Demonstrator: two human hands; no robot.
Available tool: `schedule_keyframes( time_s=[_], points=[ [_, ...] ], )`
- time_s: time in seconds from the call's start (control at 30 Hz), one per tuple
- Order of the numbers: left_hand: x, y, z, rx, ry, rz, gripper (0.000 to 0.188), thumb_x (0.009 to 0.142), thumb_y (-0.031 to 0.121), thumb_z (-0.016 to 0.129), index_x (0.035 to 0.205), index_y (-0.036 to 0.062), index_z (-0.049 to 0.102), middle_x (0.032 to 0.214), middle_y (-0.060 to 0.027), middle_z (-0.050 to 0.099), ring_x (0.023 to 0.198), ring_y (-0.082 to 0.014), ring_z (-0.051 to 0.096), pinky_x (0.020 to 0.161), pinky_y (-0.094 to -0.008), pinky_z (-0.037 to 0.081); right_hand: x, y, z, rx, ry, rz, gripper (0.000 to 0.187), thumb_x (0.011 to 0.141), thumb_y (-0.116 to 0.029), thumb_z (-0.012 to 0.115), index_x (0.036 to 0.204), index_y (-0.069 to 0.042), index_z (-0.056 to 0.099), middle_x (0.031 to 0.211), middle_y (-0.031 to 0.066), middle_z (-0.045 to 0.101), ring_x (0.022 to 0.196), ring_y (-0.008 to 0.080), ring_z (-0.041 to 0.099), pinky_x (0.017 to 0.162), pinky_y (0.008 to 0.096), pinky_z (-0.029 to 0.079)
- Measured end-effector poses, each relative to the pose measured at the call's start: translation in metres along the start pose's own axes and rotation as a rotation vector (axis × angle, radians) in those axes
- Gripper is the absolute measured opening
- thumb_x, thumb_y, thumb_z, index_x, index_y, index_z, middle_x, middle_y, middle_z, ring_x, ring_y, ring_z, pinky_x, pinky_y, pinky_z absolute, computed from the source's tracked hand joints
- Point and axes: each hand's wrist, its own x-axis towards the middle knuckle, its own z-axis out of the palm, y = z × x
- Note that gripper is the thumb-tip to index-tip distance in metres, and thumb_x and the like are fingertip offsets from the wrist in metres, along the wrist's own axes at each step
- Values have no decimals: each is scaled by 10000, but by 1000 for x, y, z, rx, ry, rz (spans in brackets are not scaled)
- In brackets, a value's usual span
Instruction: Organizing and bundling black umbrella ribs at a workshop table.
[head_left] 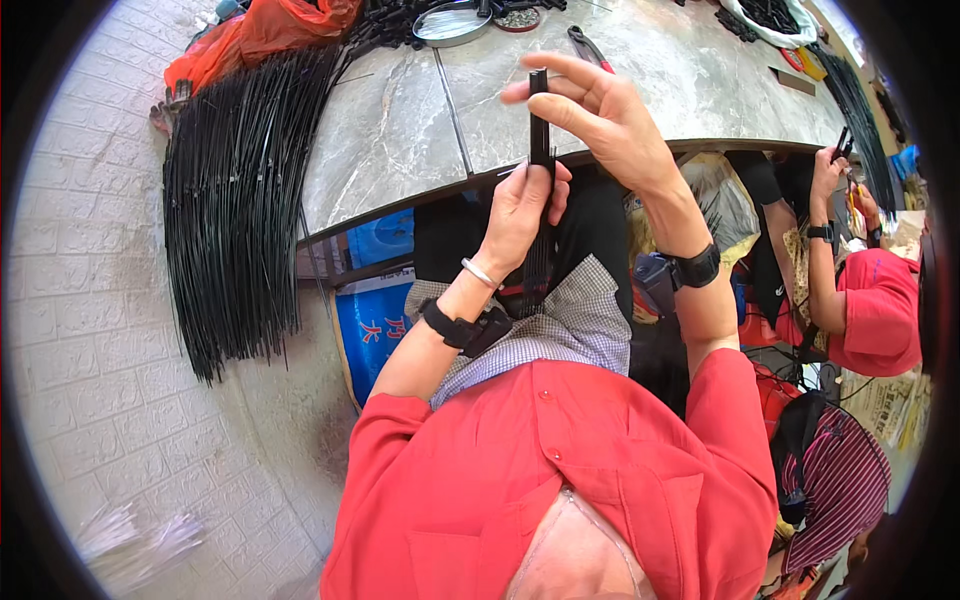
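Observation:
Upright in my left hand point(525, 210) is a bundle of thin black rods point(540, 125), its thicker, tube-like top rising above the fist. Thinner rods run down from it over my lap, and I cannot tell how they join. My right hand point(605, 115) is raised at the top of the bundle. Its thumb lies across the front of the dark top, while the fingers stretch out beyond it, spread and slightly blurred. Whether the right thumb presses on the bundle or only passes in front of it, I cannot tell.
A thick sheaf of long black rods point(240, 210) hangs over the left end of the grey marbled table point(390, 130). Behind it lies an orange bag point(290, 25). Pliers point(588, 48) and a round dish point(452, 25) sit farther back. A co-worker in red point(875, 310) works at right.

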Motion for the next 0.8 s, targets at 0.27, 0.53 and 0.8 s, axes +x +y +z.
schedule_keyframes(
  time_s=[0.27,0.53,0.8],
  points=[
    [-11,20,-8,38,153,-82,313,1023,279,446,873,23,546,677,-11,509,542,-91,473,506,-242,416,-43,-59,5,-46,-319,-50,266,882,-41,601,1133,46,591,985,92,684,901,149,642,828,278,502],
    [-36,18,-3,-215,126,-273,275,1019,296,459,931,44,524,673,-2,467,541,-84,417,488,-234,373,-48,3,3,-579,-156,157,271,904,-151,609,1088,49,606,925,154,676,843,194,659,741,316,516],
    [-38,18,-6,-211,137,-265,267,1024,281,449,928,44,523,672,-4,471,540,-82,420,490,-229,378,-41,17,15,-228,-234,433,190,946,-127,559,928,44,642,725,61,654,661,98,617,630,251,523]
  ],
)
